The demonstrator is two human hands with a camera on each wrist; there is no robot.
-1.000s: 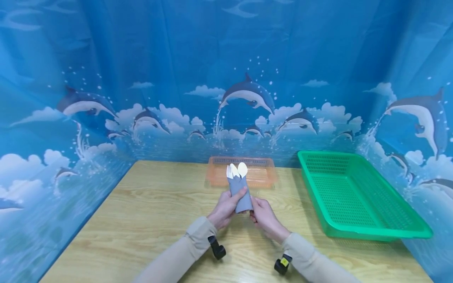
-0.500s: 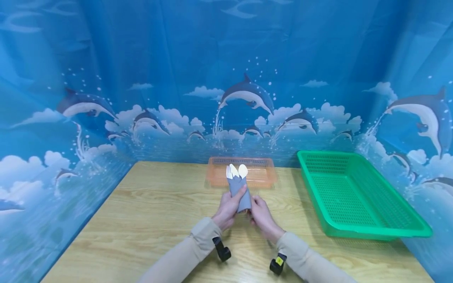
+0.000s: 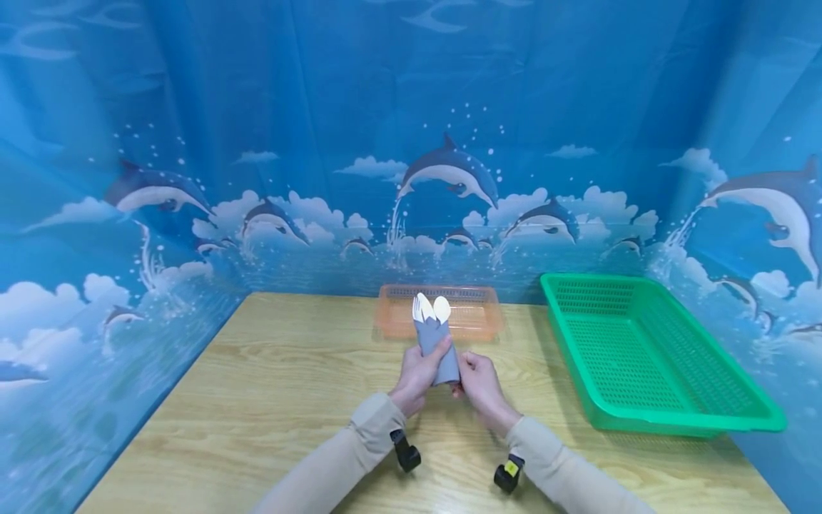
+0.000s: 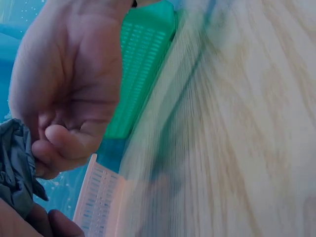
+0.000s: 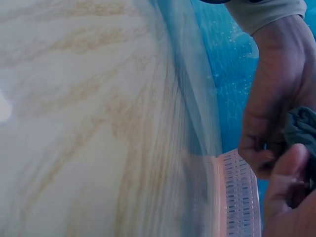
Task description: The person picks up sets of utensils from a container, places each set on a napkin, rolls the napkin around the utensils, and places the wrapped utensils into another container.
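Observation:
My left hand [image 3: 419, 371] grips a grey napkin [image 3: 436, 353] rolled around white cutlery, its thumb across the front. From the top of the roll stick out a fork [image 3: 417, 309], a knife [image 3: 426, 307] and a spoon [image 3: 442, 308]. My right hand [image 3: 481, 382] is at the lower right edge of the roll, its fingers curled against the napkin. Up close in the left wrist view, the curled right hand [image 4: 69, 94] touches the gathered napkin end [image 4: 15, 168]. In the right wrist view, the right thumb [image 5: 291, 160] lies beside the bunched cloth; what its fingertips pinch is partly hidden.
Behind the roll, an orange perforated basket [image 3: 475, 325] stands at the back of the wooden table [image 3: 257, 385]. A large green perforated basket [image 3: 642, 357] stands on the right. A blue curtain with dolphins [image 3: 308, 143] surrounds the table's back and sides.
The napkin roll stays nearly in place in the left hand, while the left forearm has shifted slightly right. The right hand's fingers have made small moves at the roll's lower edge.

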